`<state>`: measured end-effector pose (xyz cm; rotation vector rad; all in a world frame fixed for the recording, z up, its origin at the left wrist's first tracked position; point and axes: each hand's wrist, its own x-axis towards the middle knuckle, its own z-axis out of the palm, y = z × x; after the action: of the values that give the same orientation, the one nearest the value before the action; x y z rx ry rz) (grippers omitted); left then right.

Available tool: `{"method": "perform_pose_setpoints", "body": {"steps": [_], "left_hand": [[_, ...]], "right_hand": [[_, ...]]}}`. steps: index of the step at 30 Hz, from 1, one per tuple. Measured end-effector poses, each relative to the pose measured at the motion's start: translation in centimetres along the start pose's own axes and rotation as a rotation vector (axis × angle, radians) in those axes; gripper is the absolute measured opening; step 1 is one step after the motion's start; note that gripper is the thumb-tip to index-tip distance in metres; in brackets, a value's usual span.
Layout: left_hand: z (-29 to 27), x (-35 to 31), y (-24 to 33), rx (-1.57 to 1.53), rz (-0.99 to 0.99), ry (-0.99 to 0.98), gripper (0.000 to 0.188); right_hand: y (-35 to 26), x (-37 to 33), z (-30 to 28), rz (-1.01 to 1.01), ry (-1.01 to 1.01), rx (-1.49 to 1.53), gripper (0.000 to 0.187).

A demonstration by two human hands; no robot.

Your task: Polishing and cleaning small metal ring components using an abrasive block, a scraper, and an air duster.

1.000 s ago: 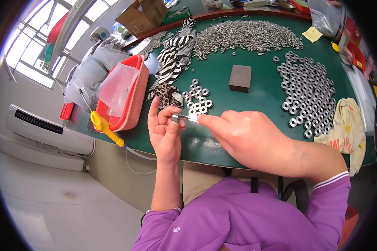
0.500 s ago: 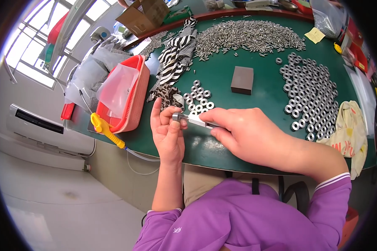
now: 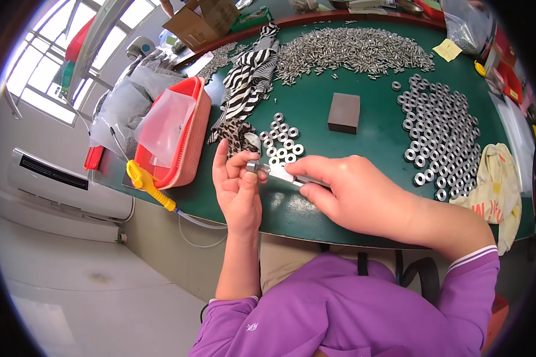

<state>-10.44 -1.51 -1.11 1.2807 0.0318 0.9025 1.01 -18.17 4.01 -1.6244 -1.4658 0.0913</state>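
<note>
Pinched between the thumb and fingers of my left hand (image 3: 239,191) is a small metal ring (image 3: 252,166). My right hand (image 3: 354,191) grips a slim silver metal tool (image 3: 280,172), whose exact kind I cannot make out. The tool's narrow end meets the ring, its other end running under my right fingers. Just beyond my hands lies a small cluster of loose metal rings (image 3: 283,141). A larger group of the same rings (image 3: 438,134) is spread on the right. At the back is a heap of small metal pins (image 3: 354,52).
On the green table (image 3: 375,160) stands a grey-brown block (image 3: 344,112). A red basket (image 3: 198,128), a yellow air gun (image 3: 150,185) and a zebra-striped cloth (image 3: 241,89) are at left. A pale cloth (image 3: 497,184) hangs over the right edge; a cardboard box (image 3: 201,24) stands at the back.
The tool and ring have tilted slightly in my fingers. Both hands stay in nearly the same place, and the view has shifted a little.
</note>
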Motion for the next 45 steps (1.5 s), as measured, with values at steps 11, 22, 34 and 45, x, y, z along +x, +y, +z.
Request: {"method": "perform_pose_setpoints", "body": {"steps": [11,22,34,45], "left_hand": [[-0.6,0.3,0.0,-0.135,-0.088,0.083,0.053],[-0.8,-0.1,0.1,-0.2,-0.167,0.093,0.023],[-0.8,-0.2,-0.1,-0.159,-0.201,0.077,0.023],[-0.9,0.2,0.0,-0.137,-0.289,0.037,0.026]], "right_hand": [[0.4,0.4,-0.6,0.048,0.039,-0.075,0.029],[-0.6,0.2,-0.8,-0.099,-0.048,-0.307,0.029],[-0.8,-0.1,-0.8,-0.109,-0.054,-0.334,0.029],[-0.2,0.2,-1.1,-0.237,0.023,-0.554,0.025]]}}
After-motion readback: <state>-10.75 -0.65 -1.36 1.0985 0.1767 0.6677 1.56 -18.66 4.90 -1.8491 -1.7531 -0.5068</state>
